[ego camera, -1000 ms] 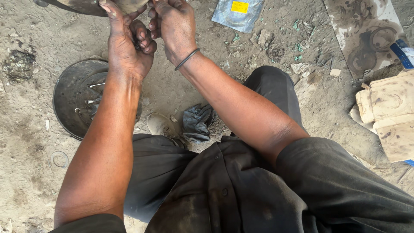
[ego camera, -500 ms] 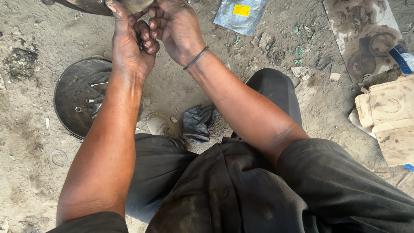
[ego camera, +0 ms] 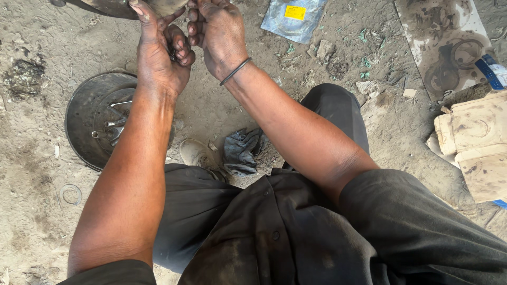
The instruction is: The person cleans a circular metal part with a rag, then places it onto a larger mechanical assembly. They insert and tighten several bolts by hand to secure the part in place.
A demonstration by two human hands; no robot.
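Both hands are working together at the far edge of the scene, the left hand and the right hand curled tight around a grimy metal part that is mostly cut off at the top. Compared with a second ago they are holding almost the same spot, the fingers only regripping slightly. Just left, a round metal dish is holding loose bolts, and a dark rag is lying on the dirt nearer the person.

Dish: dark grey, dusty. Packet: silver-blue, yellow label. Rag: grey-blue. Bangle: black. Clothes: dark grey, stained. Ground: tan, oil-blotched. Blocks: pale cream.
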